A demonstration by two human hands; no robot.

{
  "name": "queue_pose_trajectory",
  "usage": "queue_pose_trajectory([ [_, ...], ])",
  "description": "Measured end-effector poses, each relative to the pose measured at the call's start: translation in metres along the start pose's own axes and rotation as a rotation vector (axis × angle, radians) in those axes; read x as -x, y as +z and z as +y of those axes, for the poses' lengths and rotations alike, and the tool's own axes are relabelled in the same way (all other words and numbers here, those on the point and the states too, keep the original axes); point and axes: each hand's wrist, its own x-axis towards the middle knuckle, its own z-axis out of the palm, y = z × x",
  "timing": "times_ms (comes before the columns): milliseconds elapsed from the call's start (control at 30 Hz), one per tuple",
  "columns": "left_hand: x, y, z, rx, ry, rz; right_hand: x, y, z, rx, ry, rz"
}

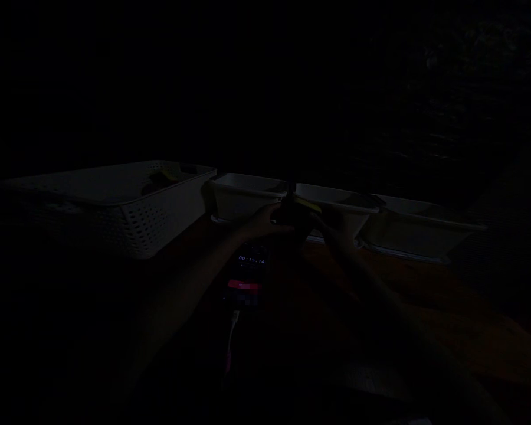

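Note:
The scene is very dark. My left hand [272,217] and my right hand [334,229] reach forward to the two sides of a dark object with a yellow-green edge [307,205]. Both hands seem closed on it; most fingers are lost in shadow, and its kind cannot be made out. It is held in front of a pale plastic bin [345,198], hiding part of that bin's front. Below my hands lies a lit phone [246,274] showing a timer.
A large perforated basket [168,206] stands at left, with a dark, yellow-edged thing [161,177] inside. More pale bins flank the middle one, at left [234,200] and right [416,233]. A white cable [232,330] runs from the phone across the reddish-brown tabletop [469,307].

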Motion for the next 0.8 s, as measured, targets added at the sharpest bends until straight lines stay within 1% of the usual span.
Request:
queue_pose_trajectory([
  [67,-0.0005,-0.0004,0.001,0.003,-0.02,-0.008,-0.0007,-0.0002,-0.004,-0.038,0.003,0.059],
  [133,-0.0011,-0.0006,0.0007,0.009,-0.031,-0.024,-0.0011,0.0001,-0.0062,-0.044,0.011,0.087],
  [233,-0.0014,-0.0008,-0.0011,-0.007,-0.018,-0.065,-0.0001,0.0014,-0.0079,-0.012,0.019,0.02],
  [300,-0.0013,-0.0013,-0.0021,-0.046,-0.003,-0.083,0.001,0.002,-0.009,0.008,0.049,-0.029],
  [400,-0.0007,-0.0021,-0.0017,-0.079,0.003,-0.095,0.0022,0.002,-0.0105,0.004,0.093,-0.064],
  [567,0.0014,-0.0017,0.0029,-0.061,-0.007,-0.09,0.0025,0.0023,-0.0108,-0.03,0.122,-0.041],
  [700,0.0024,-0.0017,0.006,-0.078,-0.007,-0.092,0.0031,0.003,-0.011,-0.052,0.116,-0.023],
  [800,0.0019,-0.0019,0.0052,-0.088,-0.003,-0.085,0.0038,0.002,-0.0117,-0.033,0.106,-0.039],
])
